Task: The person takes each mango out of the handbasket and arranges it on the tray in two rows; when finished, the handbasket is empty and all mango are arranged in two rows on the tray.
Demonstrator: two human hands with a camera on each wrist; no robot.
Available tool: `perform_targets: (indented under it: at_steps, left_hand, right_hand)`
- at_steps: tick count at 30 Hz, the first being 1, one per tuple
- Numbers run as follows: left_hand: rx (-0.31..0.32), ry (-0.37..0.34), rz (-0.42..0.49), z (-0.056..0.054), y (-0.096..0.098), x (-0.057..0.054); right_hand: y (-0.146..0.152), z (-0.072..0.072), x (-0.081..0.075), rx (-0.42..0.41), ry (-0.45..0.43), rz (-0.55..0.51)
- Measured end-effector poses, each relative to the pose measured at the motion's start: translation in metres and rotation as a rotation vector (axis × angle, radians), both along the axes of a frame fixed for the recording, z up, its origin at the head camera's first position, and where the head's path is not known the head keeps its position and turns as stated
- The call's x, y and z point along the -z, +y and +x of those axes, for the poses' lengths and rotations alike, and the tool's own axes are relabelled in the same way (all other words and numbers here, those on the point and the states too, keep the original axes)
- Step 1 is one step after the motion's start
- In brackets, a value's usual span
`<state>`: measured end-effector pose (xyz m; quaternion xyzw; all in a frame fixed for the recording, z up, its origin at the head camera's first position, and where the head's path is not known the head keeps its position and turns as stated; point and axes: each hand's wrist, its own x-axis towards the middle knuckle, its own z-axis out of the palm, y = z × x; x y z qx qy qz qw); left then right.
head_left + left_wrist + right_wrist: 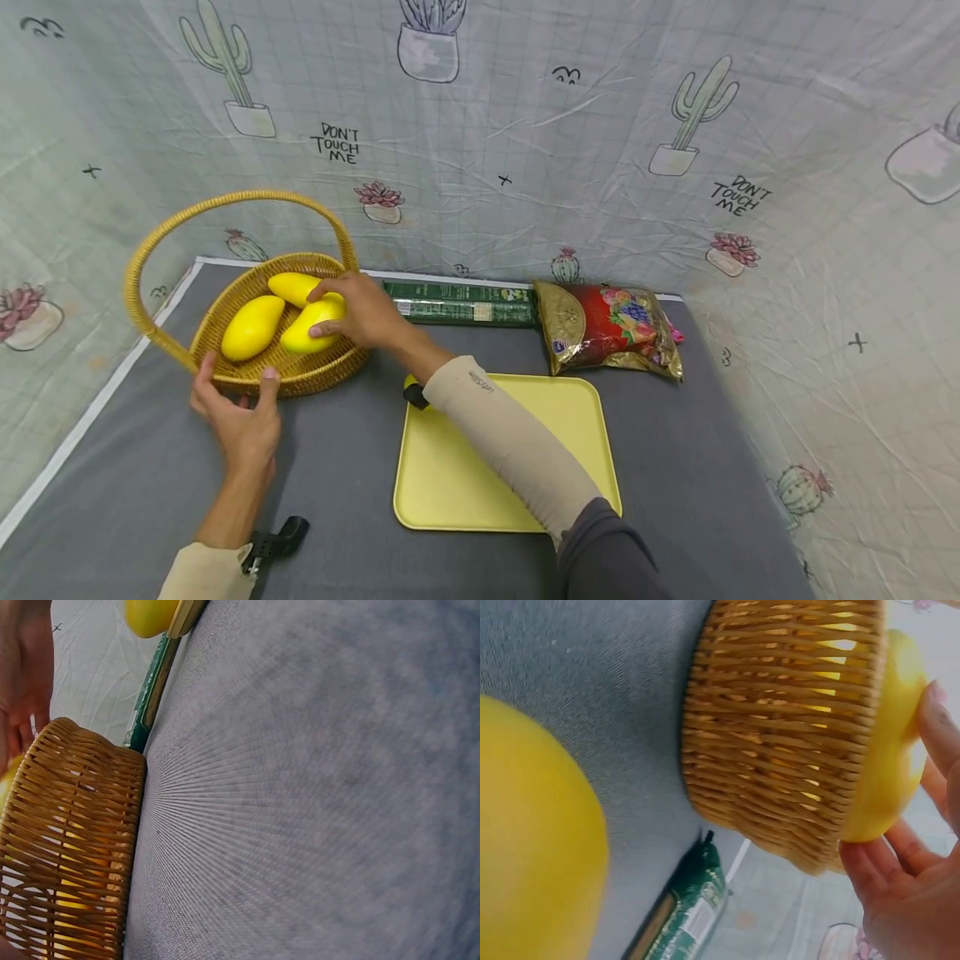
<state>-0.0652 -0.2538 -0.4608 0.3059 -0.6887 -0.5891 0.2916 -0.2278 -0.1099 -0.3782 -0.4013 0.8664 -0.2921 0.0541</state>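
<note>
A wicker basket with a tall arched handle stands at the left of the table. Inside lie two yellow mangoes, one at the front left and one further back. My right hand holds a third mango between thumb and fingers, over the right side of the basket. In the right wrist view, this mango shows just above the woven rim. At the basket's near side, my left hand grips the rim with thumb and fingers spread along it.
My right forearm crosses a yellow tray. Another yellow mango on the tray is mostly hidden by that arm in the head view. Along the back lie a long green packet and a gold-and-red bag, before a printed curtain.
</note>
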Motion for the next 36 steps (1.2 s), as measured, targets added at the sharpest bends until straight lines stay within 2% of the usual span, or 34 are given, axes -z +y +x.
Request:
perform_targets:
  at_steps: [9, 20, 36]
  left_hand:
    - [-0.002, -0.001, 0.009, -0.001, -0.001, -0.001]
    - [0.001, 0.002, 0.018, -0.001, 0.002, -0.004]
    - [0.006, -0.019, 0.006, 0.000, 0.000, 0.000]
  right_hand:
    - [0.023, 0.011, -0.016, 0.104, -0.053, -0.120]
    - [0.065, 0.026, -0.022, 0.172, -0.060, -0.245]
    - [0.116, 0.051, -0.027, 0.291, -0.090, -0.286]
